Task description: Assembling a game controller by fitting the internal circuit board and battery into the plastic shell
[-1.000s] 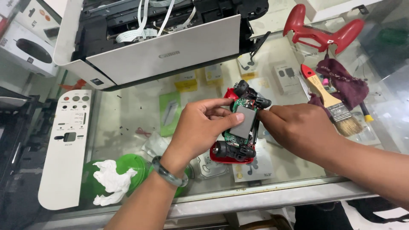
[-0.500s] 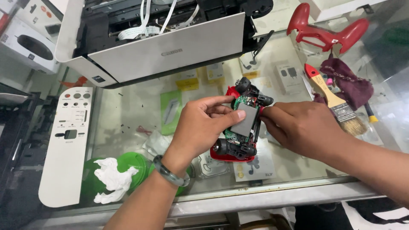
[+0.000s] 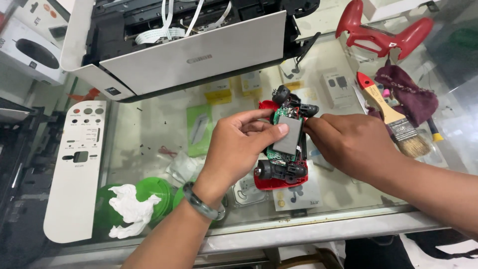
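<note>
While both hands hover over the glass counter top [image 3: 149,129], they hold a small red toy car with its body off, green circuit board and grey battery pack exposed [image 3: 285,144]. Left hand [image 3: 239,147] pinches its near side, thumb pressing the battery (wrist wearing a dark bangle). Right hand [image 3: 353,144] grips the far side, fingers curled. An opened white printer [image 3: 184,45] sits behind; a wooden-handled paintbrush [image 3: 393,117] lies to the right.

Left hand [image 3: 239,149] and right hand [image 3: 351,144] meet, fingers curled in a pinch.
</note>
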